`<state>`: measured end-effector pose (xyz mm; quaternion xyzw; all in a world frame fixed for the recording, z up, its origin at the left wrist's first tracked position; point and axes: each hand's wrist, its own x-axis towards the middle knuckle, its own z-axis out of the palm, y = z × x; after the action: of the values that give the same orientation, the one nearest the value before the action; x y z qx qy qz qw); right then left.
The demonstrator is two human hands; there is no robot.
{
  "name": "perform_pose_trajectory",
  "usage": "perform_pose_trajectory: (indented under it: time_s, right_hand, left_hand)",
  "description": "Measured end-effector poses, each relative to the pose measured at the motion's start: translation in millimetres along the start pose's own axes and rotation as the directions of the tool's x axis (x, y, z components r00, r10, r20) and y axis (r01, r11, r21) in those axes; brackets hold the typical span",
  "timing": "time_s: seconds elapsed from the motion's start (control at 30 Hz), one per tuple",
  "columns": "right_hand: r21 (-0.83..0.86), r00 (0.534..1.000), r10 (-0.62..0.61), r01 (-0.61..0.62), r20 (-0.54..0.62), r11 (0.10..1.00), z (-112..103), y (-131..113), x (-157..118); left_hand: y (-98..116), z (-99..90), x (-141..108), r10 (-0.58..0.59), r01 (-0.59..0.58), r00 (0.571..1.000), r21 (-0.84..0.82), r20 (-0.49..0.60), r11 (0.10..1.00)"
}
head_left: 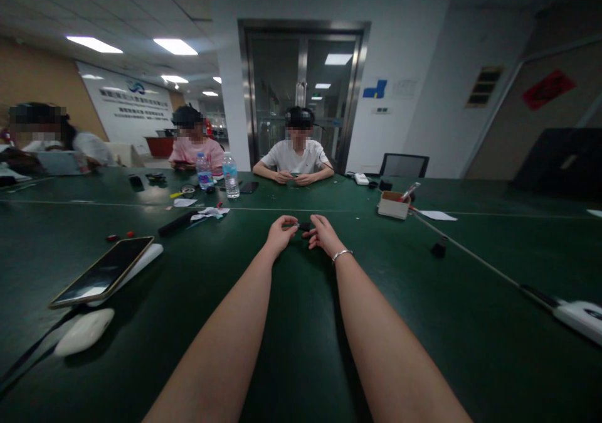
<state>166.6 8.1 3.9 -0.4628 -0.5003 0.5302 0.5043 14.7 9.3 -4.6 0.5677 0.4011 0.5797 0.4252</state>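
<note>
Both my forearms reach out over the dark green table, and my hands meet near its middle. A small black object (305,226) spans the gap between them; its kind is too small to tell. My left hand (279,235) pinches the left end, where something pale or shiny shows at the fingertips. The thumb and forefinger of my right hand (324,235) are closed on the black part, with the other fingers curled loosely below. A silver bracelet (342,255) circles my right wrist.
On the left lie a phone (106,271) and a white rounded device (85,332) with a dark strap. Water bottles (230,177) stand farther back. A small open box (394,205) and a power strip (580,317) with its cable are right. A person (298,153) sits opposite; others sit left.
</note>
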Motion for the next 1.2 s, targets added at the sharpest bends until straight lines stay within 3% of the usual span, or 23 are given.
perform_pose_trajectory:
  time_s: [0.2,0.43,0.63,0.83,1.0,1.2]
  right_hand:
    - [0.093,0.991,-0.117,0.111,0.062,0.99,-4.4,-2.2,-6.8]
    - [0.085,0.999,-0.003,-0.001,0.048,0.996,-0.8,-5.6,-8.3]
    - [0.119,0.989,-0.107,0.095,0.104,0.988,-3.7,-5.8,-11.6]
    - [0.082,0.997,-0.013,0.007,0.074,0.997,-1.0,-4.5,-9.5]
    - [0.146,0.996,-0.077,0.07,0.045,0.987,-1.9,-4.2,-8.0]
    - [0.106,0.996,-0.014,0.004,0.093,0.994,-3.2,-2.8,-7.9]
  left_hand:
    - [-0.9,-0.4,0.6,-0.012,0.012,1.0,0.0,-0.002,1.0]
    - [-0.6,-0.7,0.3,0.0,0.0,1.0,0.003,-0.005,1.0]
    - [-1.4,-0.5,0.7,0.001,-0.001,1.0,-0.003,-0.01,1.0]
    - [-3.0,-0.3,1.6,0.006,-0.006,1.0,0.004,-0.006,1.0]
    - [-2.2,0.3,2.1,0.004,-0.004,1.0,0.012,0.002,1.0]
    - [-0.4,1.3,0.8,0.001,-0.001,1.0,0.052,-0.008,0.999]
